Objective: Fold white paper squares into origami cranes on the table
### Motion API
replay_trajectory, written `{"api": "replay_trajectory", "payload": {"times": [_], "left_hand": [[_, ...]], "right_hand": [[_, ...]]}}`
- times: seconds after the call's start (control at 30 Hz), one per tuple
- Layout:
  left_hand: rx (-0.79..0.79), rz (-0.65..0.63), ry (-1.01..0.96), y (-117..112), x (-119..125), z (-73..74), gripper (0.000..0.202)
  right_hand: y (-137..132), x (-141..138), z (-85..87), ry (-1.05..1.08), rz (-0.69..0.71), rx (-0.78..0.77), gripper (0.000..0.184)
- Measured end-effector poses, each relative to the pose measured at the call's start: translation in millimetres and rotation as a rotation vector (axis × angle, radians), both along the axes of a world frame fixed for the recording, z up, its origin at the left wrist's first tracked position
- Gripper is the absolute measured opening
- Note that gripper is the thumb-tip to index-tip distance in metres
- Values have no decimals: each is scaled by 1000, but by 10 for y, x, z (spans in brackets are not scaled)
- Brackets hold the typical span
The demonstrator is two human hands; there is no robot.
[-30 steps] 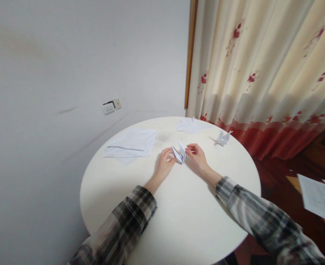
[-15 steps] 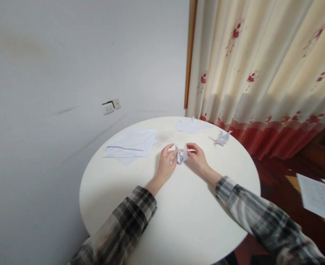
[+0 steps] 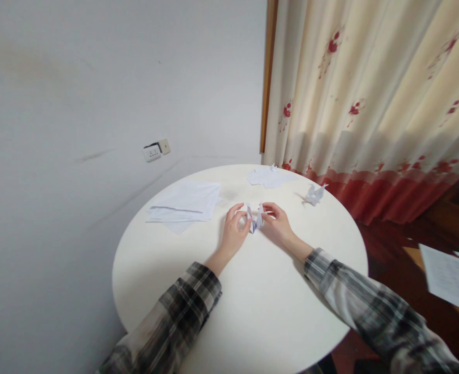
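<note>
Between my hands, just above or on the round white table (image 3: 248, 291), is a small folded paper crane (image 3: 254, 225) with two raised points. My left hand (image 3: 235, 226) pinches its left side between thumb and fingers. On the other side, my right hand (image 3: 277, 221) grips the right raised point with its fingertips. Fingers partly cover the paper, so its full shape is hidden. A similar finished-looking paper crane (image 3: 315, 194) stands farther right on the table.
White paper sheets (image 3: 186, 200) lie stacked at the table's left. More paper (image 3: 266, 177) and a tiny folded piece (image 3: 273, 168) sit at the far edge. A wall (image 3: 77, 208) borders the left, a curtain (image 3: 369, 104) the back right. Printed sheets (image 3: 447, 275) lie lower right.
The right raised point of the folded paper has shifted slightly left and looks narrower. My right fingertips moved a little left with it; my left hand stays nearly in place.
</note>
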State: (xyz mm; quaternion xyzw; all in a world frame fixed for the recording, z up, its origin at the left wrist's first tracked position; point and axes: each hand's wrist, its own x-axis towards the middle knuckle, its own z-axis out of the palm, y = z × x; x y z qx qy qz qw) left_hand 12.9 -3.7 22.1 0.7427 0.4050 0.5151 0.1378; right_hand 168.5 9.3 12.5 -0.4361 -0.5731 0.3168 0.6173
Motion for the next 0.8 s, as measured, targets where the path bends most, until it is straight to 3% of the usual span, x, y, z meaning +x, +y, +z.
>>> {"api": "replay_trajectory", "payload": {"times": [0.17,0.3,0.47,0.63,0.8], "left_hand": [[-68,-14,-138,13,-23,-1,18],[-241,10,-329,115,-31,-91,26],[-385,-138,-430,204,-7,-185,40],[-405,-146,-457,185,5,-166,39],[-353,-102,-352,187,-10,-149,28]], "right_hand": [[-34,32,36,0,-69,57,18],[-100,45,102,-46,-102,131,19],[-161,-5,138,-133,-40,110,26],[-158,-19,127,-137,1,94,22],[-108,-9,80,-143,-8,56,16]]}}
